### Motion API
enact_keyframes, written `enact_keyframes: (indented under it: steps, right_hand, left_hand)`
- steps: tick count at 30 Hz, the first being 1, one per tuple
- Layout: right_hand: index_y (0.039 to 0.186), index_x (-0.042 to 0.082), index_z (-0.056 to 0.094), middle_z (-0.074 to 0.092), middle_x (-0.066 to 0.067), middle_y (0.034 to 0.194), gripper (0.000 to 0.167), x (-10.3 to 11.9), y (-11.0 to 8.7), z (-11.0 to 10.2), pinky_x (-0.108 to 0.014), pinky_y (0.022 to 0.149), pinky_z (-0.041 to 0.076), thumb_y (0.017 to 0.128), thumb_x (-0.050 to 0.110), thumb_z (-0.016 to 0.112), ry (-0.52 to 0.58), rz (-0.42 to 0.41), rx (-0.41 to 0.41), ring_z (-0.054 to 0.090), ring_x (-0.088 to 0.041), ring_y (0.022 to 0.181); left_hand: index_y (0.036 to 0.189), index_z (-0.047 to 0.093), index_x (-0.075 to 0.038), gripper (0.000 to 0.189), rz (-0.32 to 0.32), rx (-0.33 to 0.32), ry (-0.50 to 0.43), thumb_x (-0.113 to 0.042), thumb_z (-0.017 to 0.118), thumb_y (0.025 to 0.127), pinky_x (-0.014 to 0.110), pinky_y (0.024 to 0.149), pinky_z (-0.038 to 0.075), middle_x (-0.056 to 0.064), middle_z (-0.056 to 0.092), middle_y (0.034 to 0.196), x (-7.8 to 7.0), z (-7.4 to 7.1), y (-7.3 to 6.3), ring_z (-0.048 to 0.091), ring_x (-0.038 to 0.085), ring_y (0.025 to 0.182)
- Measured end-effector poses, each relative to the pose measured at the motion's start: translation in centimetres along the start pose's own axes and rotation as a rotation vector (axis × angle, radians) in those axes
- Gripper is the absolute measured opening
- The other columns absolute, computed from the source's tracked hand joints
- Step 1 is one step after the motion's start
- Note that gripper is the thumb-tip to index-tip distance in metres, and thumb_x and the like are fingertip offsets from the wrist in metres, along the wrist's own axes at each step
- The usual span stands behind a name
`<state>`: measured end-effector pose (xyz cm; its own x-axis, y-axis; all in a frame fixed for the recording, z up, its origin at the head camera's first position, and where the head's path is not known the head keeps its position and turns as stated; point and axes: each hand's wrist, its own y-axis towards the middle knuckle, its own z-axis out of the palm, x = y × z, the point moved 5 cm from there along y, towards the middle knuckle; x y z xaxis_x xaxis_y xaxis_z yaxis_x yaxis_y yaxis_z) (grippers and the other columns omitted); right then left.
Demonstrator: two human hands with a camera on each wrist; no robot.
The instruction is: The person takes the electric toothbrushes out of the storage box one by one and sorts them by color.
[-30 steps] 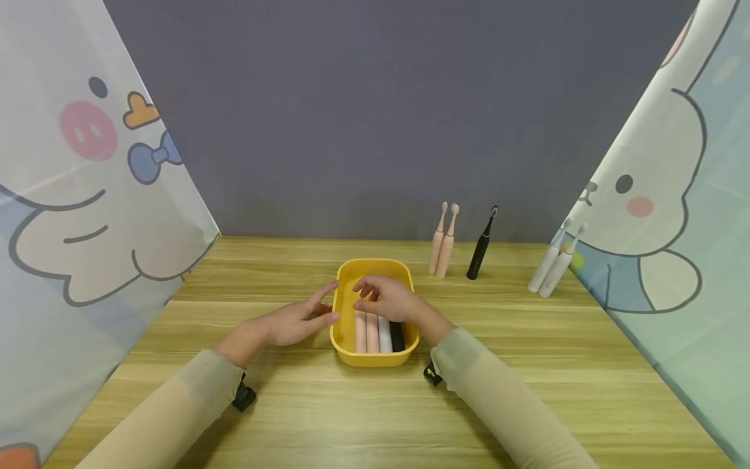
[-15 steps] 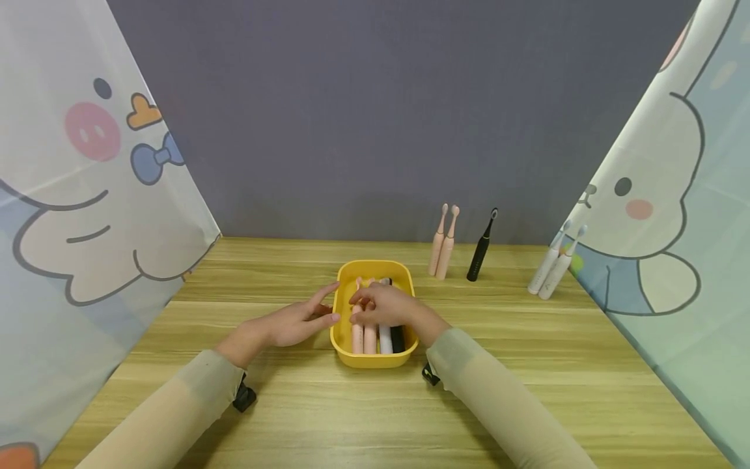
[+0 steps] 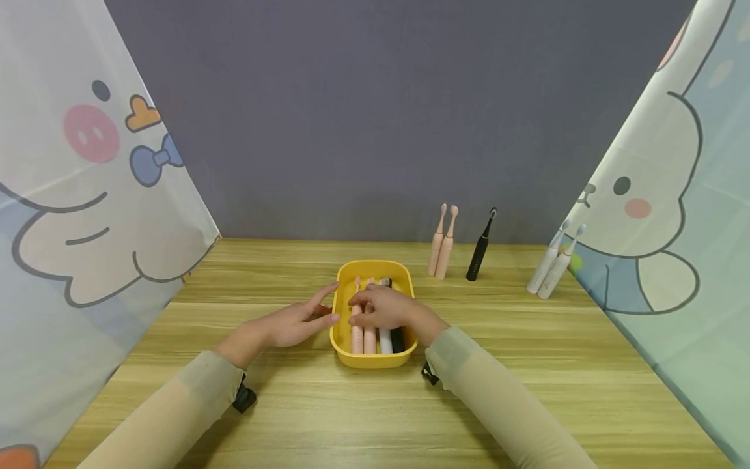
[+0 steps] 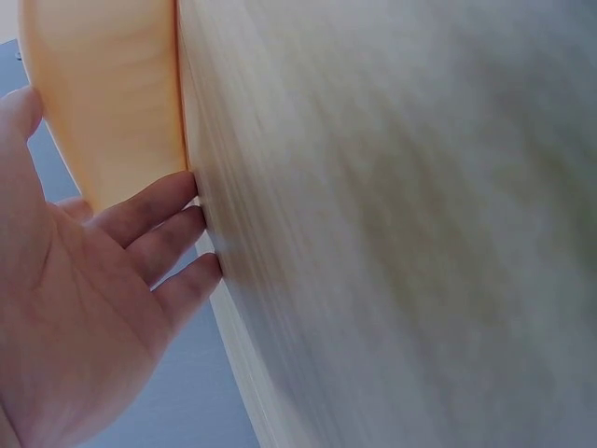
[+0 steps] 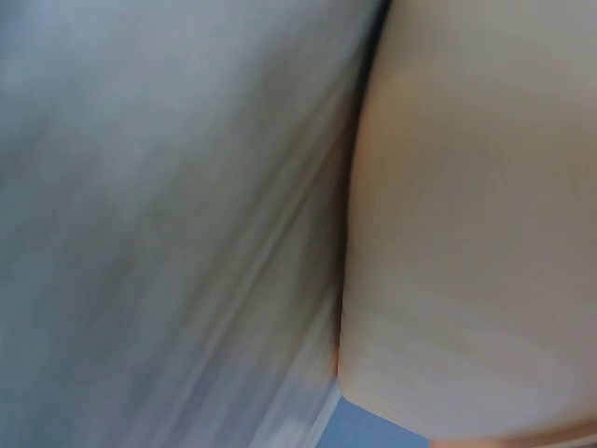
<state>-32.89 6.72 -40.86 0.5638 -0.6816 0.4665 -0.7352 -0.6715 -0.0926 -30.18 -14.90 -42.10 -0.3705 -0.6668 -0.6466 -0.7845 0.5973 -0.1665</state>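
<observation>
A yellow plastic box [image 3: 375, 360] stands on the table, holding several electric toothbrushes side by side: a pink toothbrush [image 3: 357, 340] at the left, a second pink one, a white toothbrush [image 3: 385, 341] and a black toothbrush [image 3: 398, 340]. My left hand [image 3: 290, 324] reaches to the box's left side with fingers spread; in the left wrist view its thumb and fingertips [image 4: 177, 187] lie against the wall. Inside the box my right hand [image 3: 387, 307] is over the toothbrushes, fingers loosely bent, thumb and index finger apart over the left pink one. Its other fingers are hidden.
Behind the box to the right, two pink toothbrushes [image 3: 441, 254] stand upright, then a black toothbrush [image 3: 478, 257], then two white toothbrushes [image 3: 549, 268] near the right edge. A grey panel [image 3: 375, 130] closes the back; printed cloths [image 3: 662, 215] hang at both sides.
My right hand has lowered slightly among the toothbrushes and shifted a little left. The two pink toothbrushes in the box have moved slightly left, and their heads now show. My left hand has stayed put.
</observation>
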Motion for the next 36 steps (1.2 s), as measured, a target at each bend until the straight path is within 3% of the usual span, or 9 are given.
enact_keyframes:
  steps: [5,10,18,25,32,36]
  right_hand:
    - [0.148,0.014,0.069,0.070,-0.002,0.121,0.050,-0.2,0.0,-0.1,-0.040,0.100,0.058,0.108,0.045,0.068,0.038,0.011,-0.034,0.064,-0.017,0.104]
    - [0.144,0.012,0.071,0.072,-0.005,0.127,0.045,-0.2,0.0,-0.4,-0.042,0.101,0.059,0.108,0.039,0.072,0.114,0.022,-0.100,0.067,-0.020,0.108]
    - [0.142,0.011,0.071,0.071,-0.006,0.129,0.044,-0.4,-0.3,-0.7,-0.030,0.089,0.060,0.105,0.034,0.078,0.208,-0.010,-0.162,0.066,-0.015,0.099]
    - [0.143,0.013,0.070,0.069,-0.005,0.131,0.045,-0.3,-0.7,-0.9,-0.031,0.089,0.062,0.104,0.032,0.080,0.289,-0.019,-0.212,0.068,-0.018,0.106]
    - [0.143,0.010,0.070,0.067,-0.007,0.131,0.044,-0.1,-1.1,-1.2,-0.033,0.094,0.064,0.103,0.027,0.081,0.361,-0.043,-0.246,0.072,-0.017,0.104]
    - [0.143,0.008,0.069,0.065,-0.011,0.134,0.044,-0.2,-1.2,-1.3,-0.032,0.091,0.064,0.103,0.023,0.081,0.434,-0.048,-0.272,0.075,-0.018,0.103]
  left_hand:
    - [0.178,0.003,-0.033,0.083,-0.002,-0.005,0.004,-0.065,0.044,0.114,0.067,0.127,0.039,0.018,0.057,0.163,0.0,0.0,0.0,0.055,0.040,0.151]
    - [0.178,0.004,-0.033,0.082,-0.003,-0.013,0.014,-0.065,0.044,0.114,0.067,0.127,0.038,0.017,0.059,0.162,-0.1,-0.1,0.0,0.055,0.041,0.151]
    - [0.178,0.005,-0.034,0.082,-0.010,-0.017,0.015,-0.065,0.045,0.113,0.068,0.127,0.038,0.017,0.059,0.161,-0.1,-0.1,-0.1,0.056,0.041,0.150]
    - [0.178,0.004,-0.036,0.082,-0.016,-0.016,0.011,-0.066,0.045,0.113,0.068,0.127,0.038,0.016,0.059,0.162,0.0,0.0,-0.1,0.055,0.041,0.151]
    - [0.177,0.005,-0.038,0.081,-0.018,-0.017,0.014,-0.067,0.045,0.113,0.068,0.127,0.038,0.016,0.059,0.162,0.1,0.0,-0.1,0.055,0.041,0.151]
    - [0.177,0.004,-0.037,0.082,-0.017,-0.014,0.016,-0.067,0.044,0.113,0.068,0.127,0.038,0.016,0.058,0.162,0.1,0.0,0.0,0.055,0.041,0.151]
